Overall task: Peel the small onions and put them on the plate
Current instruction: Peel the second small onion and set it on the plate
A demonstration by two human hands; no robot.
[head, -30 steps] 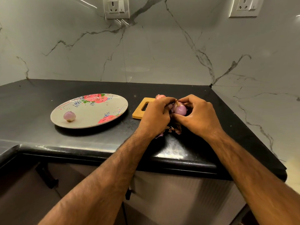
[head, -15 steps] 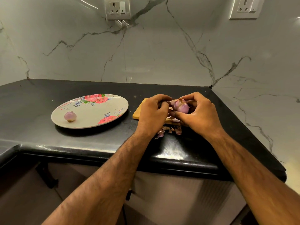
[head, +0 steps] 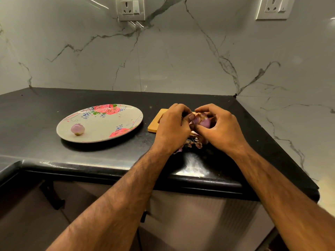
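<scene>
A small purple onion sits between both hands above the wooden board. My right hand grips it from the right side. My left hand pinches at its left side, thumb tip against the dry brownish skin at its top. A peeled onion lies on the left part of the flowered plate. Loose onion skins lie on the black counter under my hands. Most of the board is hidden behind my hands.
The black counter ends in a rounded front edge near my forearms and meets marble walls at the back and right. Two wall sockets sit above. Cabinet fronts lie below the counter.
Both hands have turned the onion and shifted slightly; more brown skin now shows at its top. The plate and its peeled onion have not moved.
</scene>
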